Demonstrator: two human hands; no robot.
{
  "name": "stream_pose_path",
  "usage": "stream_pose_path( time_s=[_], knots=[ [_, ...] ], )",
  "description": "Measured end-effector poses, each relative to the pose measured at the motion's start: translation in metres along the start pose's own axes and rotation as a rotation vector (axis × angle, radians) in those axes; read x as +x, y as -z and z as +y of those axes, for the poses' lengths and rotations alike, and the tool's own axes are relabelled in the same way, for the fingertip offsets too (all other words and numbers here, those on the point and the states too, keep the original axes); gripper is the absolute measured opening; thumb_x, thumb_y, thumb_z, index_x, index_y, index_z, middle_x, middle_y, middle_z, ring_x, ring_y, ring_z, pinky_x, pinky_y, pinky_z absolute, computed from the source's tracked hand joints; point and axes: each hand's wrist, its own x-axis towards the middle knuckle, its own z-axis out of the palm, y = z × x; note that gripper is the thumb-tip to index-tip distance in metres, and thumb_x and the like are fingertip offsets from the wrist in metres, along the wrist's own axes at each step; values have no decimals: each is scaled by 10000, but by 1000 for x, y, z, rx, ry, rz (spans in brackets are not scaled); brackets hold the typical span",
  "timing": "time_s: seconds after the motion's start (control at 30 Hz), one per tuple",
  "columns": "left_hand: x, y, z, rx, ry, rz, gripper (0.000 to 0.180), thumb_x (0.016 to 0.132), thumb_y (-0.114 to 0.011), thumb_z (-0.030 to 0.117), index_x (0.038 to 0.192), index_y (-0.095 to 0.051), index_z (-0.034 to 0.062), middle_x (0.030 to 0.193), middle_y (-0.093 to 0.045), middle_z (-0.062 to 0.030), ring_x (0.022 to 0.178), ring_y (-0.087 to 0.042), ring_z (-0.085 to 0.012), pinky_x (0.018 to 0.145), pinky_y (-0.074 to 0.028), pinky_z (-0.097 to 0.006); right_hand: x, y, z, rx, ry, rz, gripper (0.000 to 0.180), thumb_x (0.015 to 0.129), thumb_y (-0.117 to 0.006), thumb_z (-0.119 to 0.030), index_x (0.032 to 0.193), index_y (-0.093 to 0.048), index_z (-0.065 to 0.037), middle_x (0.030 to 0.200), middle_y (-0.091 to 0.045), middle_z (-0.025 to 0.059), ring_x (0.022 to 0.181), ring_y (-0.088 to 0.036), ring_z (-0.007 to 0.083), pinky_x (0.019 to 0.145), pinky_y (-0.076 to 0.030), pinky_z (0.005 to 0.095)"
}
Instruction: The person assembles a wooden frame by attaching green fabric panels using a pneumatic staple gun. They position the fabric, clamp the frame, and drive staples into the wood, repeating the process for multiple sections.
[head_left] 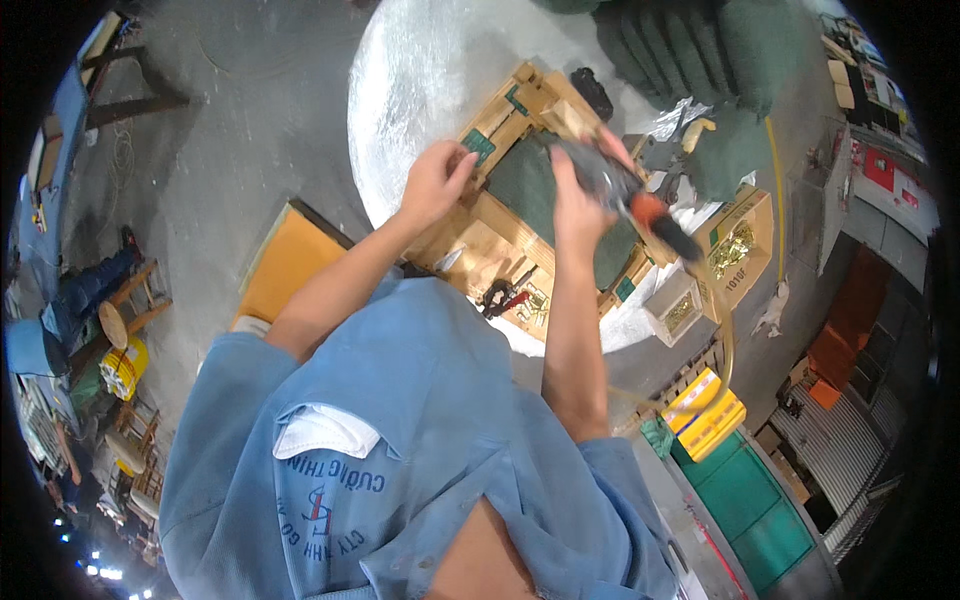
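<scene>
The grey power tool [615, 185] is over the right side of a wooden frame [490, 220], the right hand's [580, 205] fingers wrapped around it. The left hand's [437, 185] fingers sit close together at a green plate [479, 147]; whether they pinch it, I cannot tell. Underneath is a plastic-wrapped round table [395, 120].

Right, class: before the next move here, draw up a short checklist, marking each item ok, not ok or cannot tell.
1. Tool held in the right hand: ok.
2. Left hand at the green plate: ok.
3. Tool apart from the left fingers: ok.
4. Hose tightly joined: cannot tell.
5. Wooden frame free of loose items: not ok; a red-and-black item lies there.
</scene>
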Motion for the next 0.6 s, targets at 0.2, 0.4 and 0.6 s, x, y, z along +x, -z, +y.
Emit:
stream_pose_path(
  time_s=[0.2,0.4,0.6],
  knots=[
    [-50,45,-78,-356,443,52,225,1021,-646,218,1120,-684,20,928,-674,-43,797,-632,-142,731,-531,-290,-119,103,-35,323,-280,403,627,939,-683,-14,1495,-406,-96,1296,-592,212,1193,-671,357,924,-637,502],
    [-132,51,-84,-512,679,-12,266,988,-521,48,1193,-665,-42,983,-701,-71,881,-673,-136,777,-553,-307,-206,223,15,759,-588,863,466,937,-699,-332,1357,-566,-179,1272,-651,85,1101,-688,316,883,-603,532],
    [-174,4,-69,-339,526,-152,269,932,-763,80,1194,-746,23,1098,-765,-91,1043,-712,-192,920,-591,-382,-248,303,60,535,-490,773,621,941,-737,-357,1407,-561,14,1503,-482,263,1324,-554,428,1070,-455,651]
  ],
)
